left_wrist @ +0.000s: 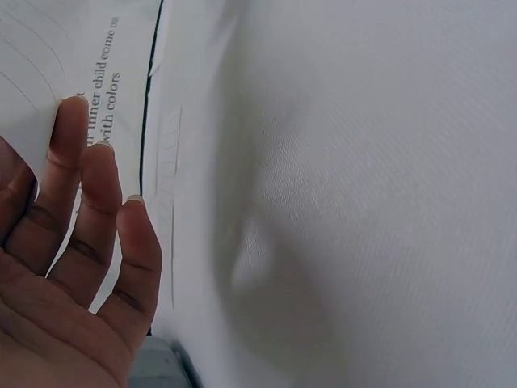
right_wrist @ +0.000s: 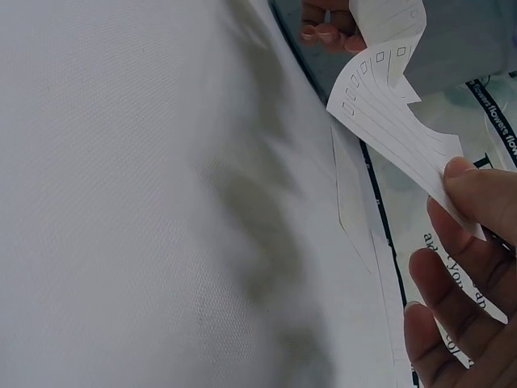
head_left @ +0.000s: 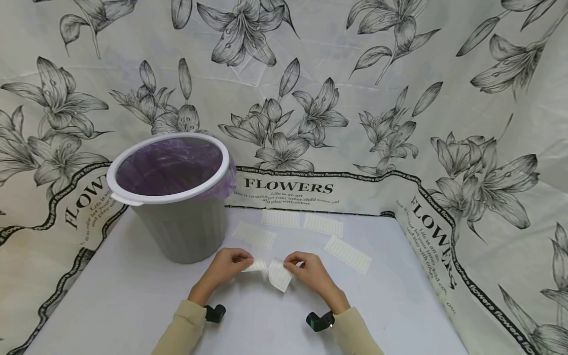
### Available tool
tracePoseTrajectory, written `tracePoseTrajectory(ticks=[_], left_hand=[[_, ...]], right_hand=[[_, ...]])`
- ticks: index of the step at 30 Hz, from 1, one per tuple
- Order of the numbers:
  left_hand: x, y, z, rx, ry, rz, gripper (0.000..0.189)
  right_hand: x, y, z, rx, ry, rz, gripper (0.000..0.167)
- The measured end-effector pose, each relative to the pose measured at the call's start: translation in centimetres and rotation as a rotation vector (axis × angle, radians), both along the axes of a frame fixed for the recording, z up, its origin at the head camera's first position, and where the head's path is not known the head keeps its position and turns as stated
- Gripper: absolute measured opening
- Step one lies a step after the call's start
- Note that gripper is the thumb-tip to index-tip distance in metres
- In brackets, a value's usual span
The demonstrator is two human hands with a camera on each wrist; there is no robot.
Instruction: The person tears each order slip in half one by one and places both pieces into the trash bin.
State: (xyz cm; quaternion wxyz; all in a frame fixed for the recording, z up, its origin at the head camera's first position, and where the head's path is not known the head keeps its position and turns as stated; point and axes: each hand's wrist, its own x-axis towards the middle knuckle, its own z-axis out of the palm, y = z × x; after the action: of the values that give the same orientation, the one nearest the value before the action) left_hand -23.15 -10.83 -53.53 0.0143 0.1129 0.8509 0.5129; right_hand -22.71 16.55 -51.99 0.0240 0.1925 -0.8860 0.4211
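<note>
My left hand (head_left: 229,265) and right hand (head_left: 310,271) each pinch a side of a white lined paper sheet (head_left: 279,276) just above the table. Between the hands the paper bends and twists. In the right wrist view, thumb and forefinger grip one end of the lined paper (right_wrist: 396,121), which has small printed boxes along one edge. The left fingers (right_wrist: 331,34) hold the far part there. In the left wrist view a corner of the paper (left_wrist: 28,89) lies behind the left fingertips. Whether the sheet is torn in the middle I cannot tell.
A grey bin (head_left: 186,227) with a white rim and purple liner stands at the left. Several printed paper strips lie in an arc beyond the hands, among them a left strip (head_left: 254,235) and a right strip (head_left: 348,254). Flower-printed cloth (head_left: 284,187) backs the white table (head_left: 390,305).
</note>
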Motion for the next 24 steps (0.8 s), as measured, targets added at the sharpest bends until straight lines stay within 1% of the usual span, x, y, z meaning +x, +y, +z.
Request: tracePoseTrajectory(ticks=[7, 14, 24], left_hand=[[0.07, -0.34, -0.14, -0.004, -0.026, 0.027, 0.009], [-0.17, -0.8, -0.3, -0.002, -0.006, 0.026, 0.012], [-0.08, -1.03, -0.15, 0.018, -0.014, 0.035, 0.01]], right_hand=[[-0.03, 0.02, 0.0, -0.007, 0.008, -0.002, 0.004], [-0.08, 0.35, 0.0, -0.006, 0.026, -0.031, 0.006], [-0.2, 0.36, -0.22, -0.017, 0.046, -0.038, 0.007]])
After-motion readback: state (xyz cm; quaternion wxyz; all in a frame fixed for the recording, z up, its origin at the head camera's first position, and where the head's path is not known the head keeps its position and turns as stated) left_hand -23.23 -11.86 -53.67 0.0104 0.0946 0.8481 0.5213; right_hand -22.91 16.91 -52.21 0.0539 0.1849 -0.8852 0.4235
